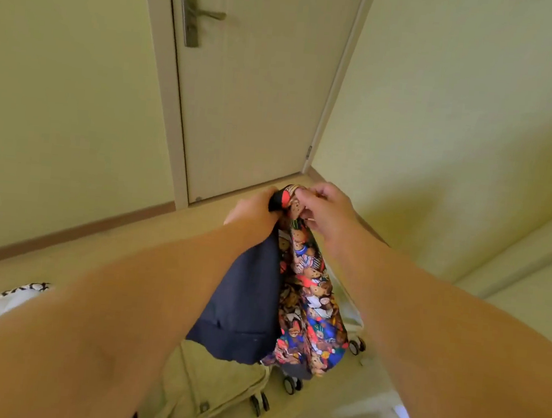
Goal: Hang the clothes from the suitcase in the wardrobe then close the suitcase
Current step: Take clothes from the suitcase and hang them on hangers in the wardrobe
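My left hand [254,206] grips the top of a navy garment [241,306], bunched with a bear-print garment [309,299] whose top my right hand [325,210] pinches. Both hang limp above the suitcase [357,346] on the floor. They look like soft, light cloth that will slump, so I judge the shoulders the best hold. Khaki cloth [203,387] lies below; whether more is packed, I cannot tell.
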Motion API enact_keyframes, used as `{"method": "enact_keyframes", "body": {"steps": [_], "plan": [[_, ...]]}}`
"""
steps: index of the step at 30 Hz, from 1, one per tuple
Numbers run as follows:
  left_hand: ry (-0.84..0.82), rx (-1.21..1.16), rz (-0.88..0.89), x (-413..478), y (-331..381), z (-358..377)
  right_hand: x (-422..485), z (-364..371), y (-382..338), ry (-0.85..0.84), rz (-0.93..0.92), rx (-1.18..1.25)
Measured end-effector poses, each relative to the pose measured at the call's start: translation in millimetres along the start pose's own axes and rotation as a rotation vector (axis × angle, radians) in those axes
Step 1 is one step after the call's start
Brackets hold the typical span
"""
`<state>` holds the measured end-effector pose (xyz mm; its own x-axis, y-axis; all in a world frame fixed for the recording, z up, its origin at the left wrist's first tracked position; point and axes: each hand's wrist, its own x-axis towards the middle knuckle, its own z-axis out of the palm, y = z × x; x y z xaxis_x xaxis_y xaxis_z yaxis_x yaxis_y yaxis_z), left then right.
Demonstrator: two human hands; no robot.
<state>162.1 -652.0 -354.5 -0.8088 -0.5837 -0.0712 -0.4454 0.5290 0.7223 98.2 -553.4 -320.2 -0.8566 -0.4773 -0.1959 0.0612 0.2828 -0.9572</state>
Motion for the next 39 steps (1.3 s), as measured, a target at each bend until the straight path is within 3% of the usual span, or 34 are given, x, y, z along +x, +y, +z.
{"method": "enact_keyframes", "body": {"steps": [5, 12, 16, 22, 27, 33, 39], "plan": [[0.122, -0.165, -0.047, -18, 29, -10, -32, -22, -8, -0.032, 0.010, -0.001], [0.228, -0.772, -0.216, -62, 72, -7, -96, -70, 41, -0.172, 0.138, -0.065], [0.234, -0.917, -0.310, -100, 91, -3, -128, -88, 42, -0.189, 0.119, -0.098], [0.103, -0.794, -0.371, -152, 112, 14, -180, -117, 57, -0.313, 0.268, 0.104], [-0.032, -0.618, -0.379, -192, 127, 40, -221, -144, 74, -0.315, 0.340, 0.035], [-0.296, -0.422, -0.239, -241, 157, 90, -267, -198, 90, -0.116, 0.446, -0.159], [-0.520, -0.154, -0.102, -278, 211, 147, -323, -271, 115, 0.235, 0.443, 0.012]]}}
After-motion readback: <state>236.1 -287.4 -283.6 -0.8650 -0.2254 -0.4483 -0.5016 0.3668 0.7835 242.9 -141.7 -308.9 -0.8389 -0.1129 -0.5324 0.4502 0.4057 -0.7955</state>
